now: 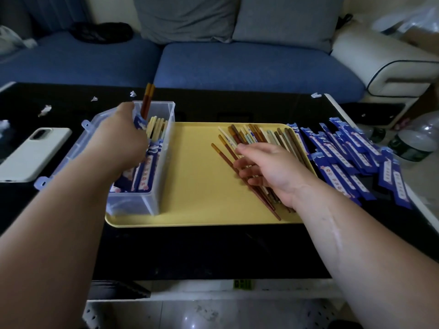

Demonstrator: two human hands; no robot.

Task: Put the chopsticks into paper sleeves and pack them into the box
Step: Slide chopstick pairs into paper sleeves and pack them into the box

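Two hands at work; step in hand judged to be packing one sleeved pair.

1. Left hand (pixel 123 135): reaches over the clear rectangular plastic box (pixel 154 200), which stands on the left end of the flat yellow plastic tray (pixel 202 186). It grips a dark brown chopstick pair in a blue printed paper sleeve (pixel 146 100). The fingers are mostly hidden behind the back of the hand and appear wrapped round the sleeve. The pair stands steeply, its bare ends above the far rim.
2. Packed sleeved pairs (pixel 147 172): lying lengthwise in the box, cream ends toward the far wall.
3. Right hand (pixel 268 167): palm down, wrist low, fingers spread and loosely bent, resting on the heap of loose mixed-colour chopsticks (pixel 256 138) at the tray's right; none visibly pinched.
4. Empty blue paper sleeves (pixel 344 157): piled on the black tabletop (pixel 190 252), just beside the tray.

Handling note: lower the held pair flat and parallel to those packed, sleeve end nearest, so the sticks do not slide out of the sleeve.
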